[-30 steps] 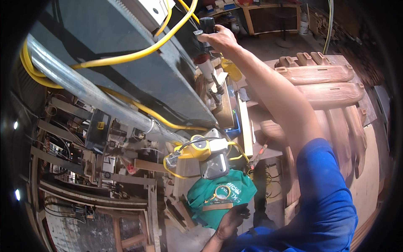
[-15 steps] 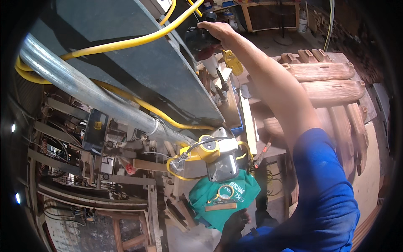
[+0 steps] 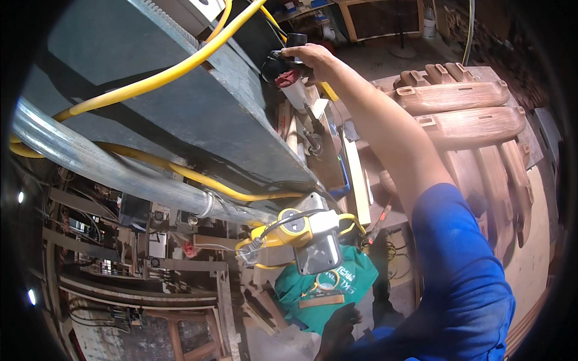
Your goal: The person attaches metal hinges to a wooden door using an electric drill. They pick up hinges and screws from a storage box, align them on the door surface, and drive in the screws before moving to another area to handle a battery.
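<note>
My right hand [image 3: 310,57] reaches far up along the dark panel. Its fingers curl round a black rounded object [image 3: 274,67], whose exact kind I cannot make out. Just below that object are a crumpled dark red piece [image 3: 288,78] and a white cylinder [image 3: 295,95]. Low in the picture, my left hand [image 3: 342,320] is in deep shadow, near a green cloth bag [image 3: 355,280]; how its fingers are held is unclear. On the bag rest a roll of tape [image 3: 327,279] and a small wood strip [image 3: 321,301].
A large grey metal panel [image 3: 162,102], a metal pipe [image 3: 108,162] and a yellow hose [image 3: 150,73] fill the left. A yellow power socket [image 3: 295,224] is beside the pipe. Shaped wooden pieces [image 3: 472,123] are stacked on the right. Wooden frames [image 3: 174,337] stand lower left.
The view has shifted slightly. My right hand is still at the black object and appears a little lower and further left. More of the dark red piece shows.
</note>
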Tool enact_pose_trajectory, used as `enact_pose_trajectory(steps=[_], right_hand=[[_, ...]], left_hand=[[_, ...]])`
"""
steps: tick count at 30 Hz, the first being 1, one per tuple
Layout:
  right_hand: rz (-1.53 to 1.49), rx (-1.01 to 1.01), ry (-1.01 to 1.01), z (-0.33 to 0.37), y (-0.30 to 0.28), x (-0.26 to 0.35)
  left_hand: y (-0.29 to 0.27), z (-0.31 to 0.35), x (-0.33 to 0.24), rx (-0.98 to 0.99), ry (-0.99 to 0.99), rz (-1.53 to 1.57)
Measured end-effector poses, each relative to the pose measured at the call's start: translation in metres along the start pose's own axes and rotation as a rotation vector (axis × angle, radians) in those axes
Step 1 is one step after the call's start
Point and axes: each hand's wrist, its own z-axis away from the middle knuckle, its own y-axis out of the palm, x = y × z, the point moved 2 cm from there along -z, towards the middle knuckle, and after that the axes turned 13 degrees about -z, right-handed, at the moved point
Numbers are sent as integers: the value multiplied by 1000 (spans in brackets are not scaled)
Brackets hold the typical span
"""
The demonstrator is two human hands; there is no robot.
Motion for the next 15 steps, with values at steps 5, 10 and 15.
enact_pose_trajectory(steps=[5,10,15], right_hand=[[134,-11,-195,-26,-10,-14],[308,-224,-312,-35,-13,-27],[708,-176,-332,-25,-18,-34]], left_hand=[[-2,-7,9,21,18,23],[-4,-9,14,41,40,-66],[-3,-9,12,54,104,-206]])
